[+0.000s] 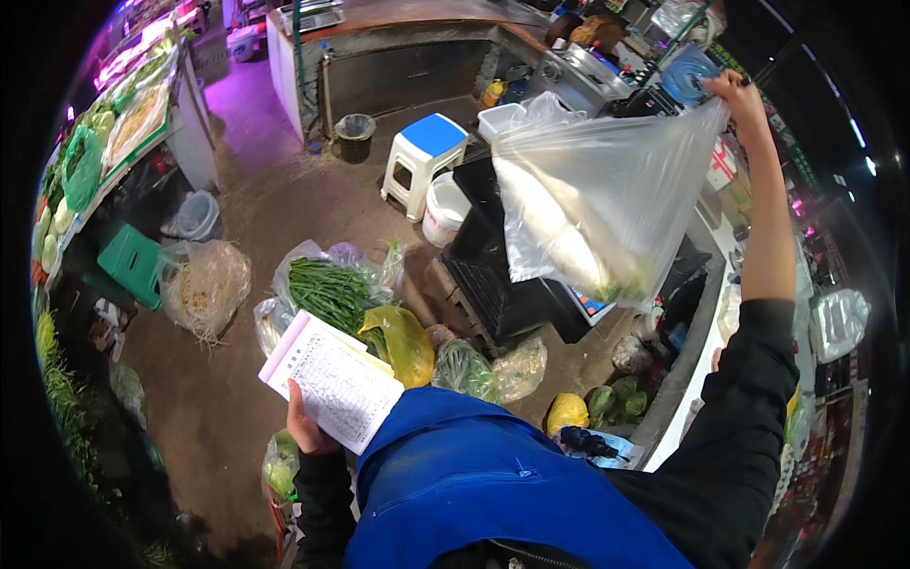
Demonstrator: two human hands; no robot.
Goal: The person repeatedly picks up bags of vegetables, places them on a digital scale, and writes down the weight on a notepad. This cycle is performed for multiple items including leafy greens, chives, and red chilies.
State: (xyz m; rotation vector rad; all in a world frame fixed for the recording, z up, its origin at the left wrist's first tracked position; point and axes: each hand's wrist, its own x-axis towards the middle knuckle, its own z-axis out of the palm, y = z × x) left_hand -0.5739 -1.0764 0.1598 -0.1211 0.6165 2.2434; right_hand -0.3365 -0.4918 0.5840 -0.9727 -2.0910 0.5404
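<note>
At the upper right, my right hand (pixel 739 99) is raised and grips the top corner of a clear plastic bag (pixel 640 163). Long white radishes (pixel 551 220) with green ends lie inside the bag, which hangs over a black platform and partly hides a scale with a blue keypad (pixel 589 302). My left hand (pixel 309 423), at the lower left, holds a pad of printed forms (pixel 338 380) with handwriting on it. Beyond the pad, a bag of long green vegetables (pixel 327 291) and a yellow plastic bag (pixel 404 345) stand close together.
A blue-topped white stool (pixel 430 142) and a white bucket (pixel 446 206) stand ahead. Leftward are a green stool (pixel 135 263), a bag of sprouts or roots (pixel 202 284) and a vegetable stall (pixel 135 153). A low ledge (pixel 682 398) curves along the right, near several bagged vegetables.
</note>
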